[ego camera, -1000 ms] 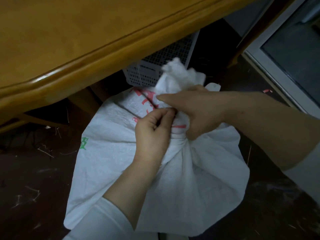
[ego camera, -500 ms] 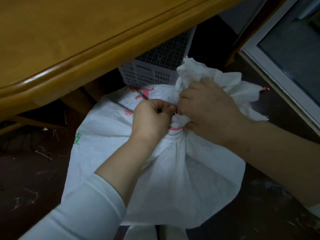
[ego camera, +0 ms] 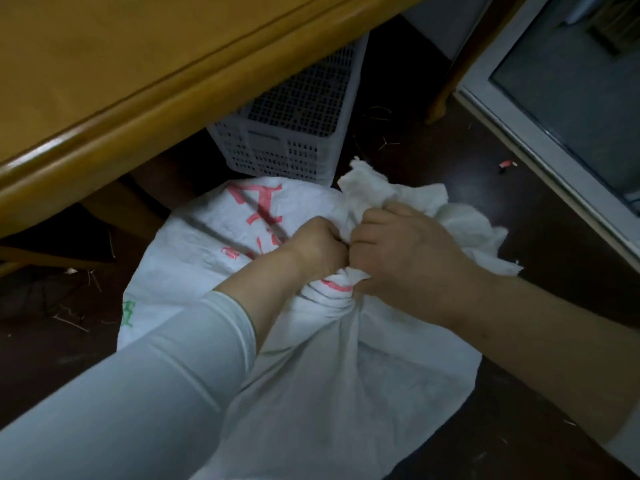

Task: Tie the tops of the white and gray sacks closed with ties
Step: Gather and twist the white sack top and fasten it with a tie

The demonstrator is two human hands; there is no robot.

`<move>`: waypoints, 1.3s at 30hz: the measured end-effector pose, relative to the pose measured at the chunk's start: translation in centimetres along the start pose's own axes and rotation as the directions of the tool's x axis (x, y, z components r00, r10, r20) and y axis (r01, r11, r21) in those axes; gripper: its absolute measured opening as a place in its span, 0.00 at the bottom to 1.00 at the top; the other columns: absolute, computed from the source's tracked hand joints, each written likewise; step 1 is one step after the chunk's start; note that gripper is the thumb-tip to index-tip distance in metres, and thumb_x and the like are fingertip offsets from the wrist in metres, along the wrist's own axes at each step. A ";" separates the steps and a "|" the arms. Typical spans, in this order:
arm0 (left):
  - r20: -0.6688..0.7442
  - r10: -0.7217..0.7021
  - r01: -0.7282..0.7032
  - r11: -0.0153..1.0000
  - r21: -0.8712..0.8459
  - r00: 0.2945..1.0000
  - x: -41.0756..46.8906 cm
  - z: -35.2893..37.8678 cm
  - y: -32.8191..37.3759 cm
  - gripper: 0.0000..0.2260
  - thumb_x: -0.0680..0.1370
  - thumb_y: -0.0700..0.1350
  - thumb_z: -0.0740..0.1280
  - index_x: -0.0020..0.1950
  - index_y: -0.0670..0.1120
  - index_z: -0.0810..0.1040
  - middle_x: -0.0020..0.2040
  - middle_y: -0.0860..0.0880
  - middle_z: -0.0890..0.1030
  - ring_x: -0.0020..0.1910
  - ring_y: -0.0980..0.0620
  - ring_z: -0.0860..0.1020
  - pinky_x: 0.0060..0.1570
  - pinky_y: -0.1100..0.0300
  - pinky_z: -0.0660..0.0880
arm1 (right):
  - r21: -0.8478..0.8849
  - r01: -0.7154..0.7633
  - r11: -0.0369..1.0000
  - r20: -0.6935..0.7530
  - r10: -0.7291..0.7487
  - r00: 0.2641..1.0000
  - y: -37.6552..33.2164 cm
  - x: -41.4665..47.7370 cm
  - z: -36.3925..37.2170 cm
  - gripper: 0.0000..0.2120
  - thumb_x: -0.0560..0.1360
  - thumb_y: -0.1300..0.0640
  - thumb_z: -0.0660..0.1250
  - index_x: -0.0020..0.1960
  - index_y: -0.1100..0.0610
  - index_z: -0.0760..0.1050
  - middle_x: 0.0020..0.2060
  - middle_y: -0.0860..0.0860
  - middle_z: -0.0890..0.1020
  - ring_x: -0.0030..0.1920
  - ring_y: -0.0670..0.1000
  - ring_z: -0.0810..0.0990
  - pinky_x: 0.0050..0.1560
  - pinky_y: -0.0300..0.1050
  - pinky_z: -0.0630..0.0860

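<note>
A white woven sack point(ego camera: 339, 393) with red and green print stands on the dark floor. Its top is gathered into a bunch point(ego camera: 374, 199) that sticks out to the upper right. My left hand point(ego camera: 311, 247), in a white sleeve, grips the gathered neck from the left with curled fingers. My right hand point(ego camera: 408, 261) grips the neck from the right, fist against fist. A red band point(ego camera: 334, 285) shows at the neck just below the fists; whether it is a tie or print I cannot tell. No gray sack is in view.
A wooden table point(ego camera: 145, 84) overhangs at the upper left. Under it stands a white perforated plastic crate point(ego camera: 291, 147), just behind the sack. A white-framed glass door point(ego camera: 568, 109) runs along the right. Bits of straw litter the dark floor point(ego camera: 433, 150).
Both hands have closed into fists on the sack's neck, and the right hand has shifted round to the right. The bunched top now leans right.
</note>
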State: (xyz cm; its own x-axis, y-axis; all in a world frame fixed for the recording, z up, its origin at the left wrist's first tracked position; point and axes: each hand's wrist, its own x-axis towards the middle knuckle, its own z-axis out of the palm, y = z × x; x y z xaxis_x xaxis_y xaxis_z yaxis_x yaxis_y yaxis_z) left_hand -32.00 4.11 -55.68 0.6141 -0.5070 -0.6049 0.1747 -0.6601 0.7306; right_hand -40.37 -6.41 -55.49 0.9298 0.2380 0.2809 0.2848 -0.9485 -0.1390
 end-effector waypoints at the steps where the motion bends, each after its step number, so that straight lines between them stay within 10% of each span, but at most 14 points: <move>1: 0.028 -0.016 0.014 0.999 0.039 0.999 0.5 0.1 -0.4 0.13 0.76 0.33 0.61 0.32 0.36 0.73 0.31 0.44 0.73 0.30 0.56 0.65 0.28 0.75 0.65 | -0.017 0.012 1.000 0.005 -0.011 1.000 0.3 -0.5 0.2 0.07 0.62 0.55 0.67 0.28 0.57 0.76 0.25 0.51 0.77 0.29 0.52 0.78 0.43 0.42 0.61; 17: -0.093 0.081 -0.079 0.997 0.026 0.992 0.3 -4.2 0.3 0.16 0.76 0.44 0.68 0.31 0.38 0.73 0.15 0.55 0.65 0.13 0.59 0.61 0.16 0.72 0.59 | 0.046 -0.360 0.932 0.091 0.355 0.930 0.4 2.4 0.8 0.18 0.57 0.52 0.79 0.40 0.61 0.79 0.38 0.55 0.82 0.41 0.59 0.80 0.46 0.49 0.76; 25: -0.154 -0.036 0.019 0.994 -0.109 0.987 0.6 -5.2 0.7 0.10 0.77 0.41 0.65 0.36 0.40 0.78 0.25 0.49 0.72 0.23 0.54 0.68 0.24 0.68 0.66 | -0.193 -0.425 0.884 -0.095 0.415 0.905 0.0 3.7 2.0 0.26 0.55 0.48 0.79 0.50 0.53 0.80 0.60 0.59 0.78 0.64 0.60 0.68 0.67 0.53 0.54; 29: -0.115 -0.019 -0.004 0.981 -0.193 0.993 -0.8 -5.9 1.0 0.07 0.76 0.37 0.64 0.43 0.48 0.76 0.41 0.45 0.78 0.39 0.49 0.75 0.41 0.59 0.72 | -0.172 -0.591 0.788 -0.098 0.583 0.806 -1.0 3.4 1.8 0.35 0.55 0.49 0.80 0.61 0.47 0.75 0.65 0.60 0.73 0.64 0.58 0.65 0.58 0.58 0.71; 32: -0.067 0.038 -0.047 0.989 -0.141 0.997 -2.2 -6.4 1.1 0.28 0.70 0.42 0.73 0.68 0.43 0.69 0.59 0.48 0.76 0.61 0.49 0.75 0.63 0.57 0.71 | -0.072 -0.660 0.747 0.028 0.663 0.748 -1.3 4.1 0.4 0.38 0.64 0.57 0.77 0.70 0.48 0.67 0.71 0.63 0.65 0.67 0.62 0.68 0.58 0.56 0.73; 36: -0.023 0.088 -0.085 0.990 0.112 0.996 -3.5 -7.0 0.2 0.33 0.49 0.60 0.73 0.52 0.56 0.73 0.55 0.50 0.78 0.57 0.47 0.78 0.60 0.49 0.75 | -0.200 -0.678 0.707 -0.005 0.692 0.722 -1.6 4.3 -0.7 0.40 0.58 0.54 0.80 0.66 0.47 0.67 0.62 0.60 0.76 0.59 0.60 0.76 0.59 0.56 0.73; 39: 0.012 0.119 -0.119 0.975 0.189 0.993 -4.7 -7.5 0.6 0.40 0.51 0.59 0.75 0.62 0.51 0.73 0.56 0.51 0.78 0.57 0.50 0.77 0.61 0.55 0.73 | -0.280 -0.699 0.658 0.006 0.729 0.684 -2.4 4.2 -1.5 0.42 0.52 0.46 0.81 0.62 0.45 0.68 0.57 0.59 0.79 0.57 0.59 0.79 0.55 0.59 0.75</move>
State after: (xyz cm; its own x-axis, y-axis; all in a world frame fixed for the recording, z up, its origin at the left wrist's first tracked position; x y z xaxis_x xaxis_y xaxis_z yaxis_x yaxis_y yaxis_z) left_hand -28.99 10.26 -50.00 0.6215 -0.5882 -0.5175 -0.0485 -0.6882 0.7239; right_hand -37.52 -3.45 -52.55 0.8451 -0.5278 0.0848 -0.5280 -0.8490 -0.0224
